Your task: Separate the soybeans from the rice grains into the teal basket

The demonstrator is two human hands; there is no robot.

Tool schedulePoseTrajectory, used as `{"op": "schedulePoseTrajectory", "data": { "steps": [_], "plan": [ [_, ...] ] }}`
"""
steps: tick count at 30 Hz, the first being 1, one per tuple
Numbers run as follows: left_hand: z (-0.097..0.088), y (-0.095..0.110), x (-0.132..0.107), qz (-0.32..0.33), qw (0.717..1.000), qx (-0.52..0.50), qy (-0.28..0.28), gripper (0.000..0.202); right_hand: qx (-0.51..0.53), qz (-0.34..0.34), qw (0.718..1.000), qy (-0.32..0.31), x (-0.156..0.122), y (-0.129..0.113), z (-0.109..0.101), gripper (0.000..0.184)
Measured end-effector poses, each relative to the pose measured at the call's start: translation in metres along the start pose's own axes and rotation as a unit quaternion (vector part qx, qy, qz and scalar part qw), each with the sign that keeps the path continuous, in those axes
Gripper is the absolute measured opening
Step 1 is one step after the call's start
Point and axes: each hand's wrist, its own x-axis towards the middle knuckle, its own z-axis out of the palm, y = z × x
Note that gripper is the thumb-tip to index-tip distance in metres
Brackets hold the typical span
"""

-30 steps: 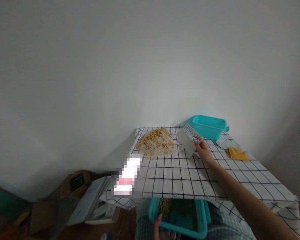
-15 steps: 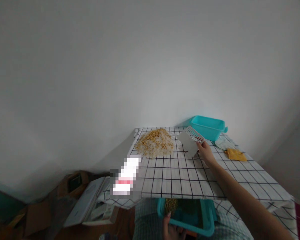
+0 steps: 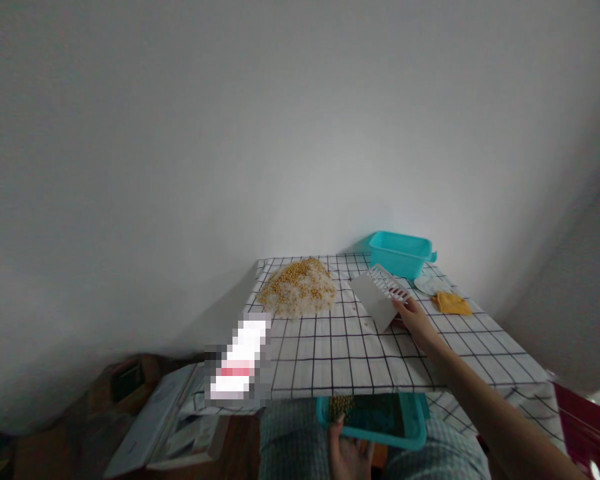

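Observation:
My right hand (image 3: 414, 316) grips the near edge of a white slotted plastic piece (image 3: 375, 300), its plain face tilted toward the table's left side and a row of slots along the top. It is held over the right half of the table. Down at my lap, my left hand (image 3: 349, 459) holds the near rim of a teal plastic tub (image 3: 414, 437), thumb over the edge. Yellow beans (image 3: 341, 405) lie at the tub's left end. On the table, left of the white piece, spreads a pile of yellow beans mixed with whitish grains (image 3: 300, 290).
A second teal tub (image 3: 403, 255) stands at the back right against the wall. In front of it lie a pale round item (image 3: 429, 285) and a folded yellow cloth (image 3: 453, 303). The table (image 3: 325, 367) has a checked cloth. White boxes (image 3: 180, 433) sit on the floor at left.
The view has turned slightly right, so the table things sit further left. My right hand has brought the white slotted piece a little lower and nearer. The lap tub stays in my left hand.

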Motion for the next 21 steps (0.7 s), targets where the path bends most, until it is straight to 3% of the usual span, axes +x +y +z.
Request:
{"op": "schedulePoseTrajectory", "data": {
  "steps": [10,21],
  "plan": [
    [0.001,0.002,-0.002,0.001,1.000,-0.021,0.017,0.021,-0.086,-0.074,0.993,-0.026,-0.061,0.003,-0.005,0.041],
    [-0.002,0.008,-0.009,-0.019,1.000,0.016,0.005,0.027,-0.014,-0.007,0.998,-0.057,-0.129,0.003,-0.002,0.052]
  ]
}}
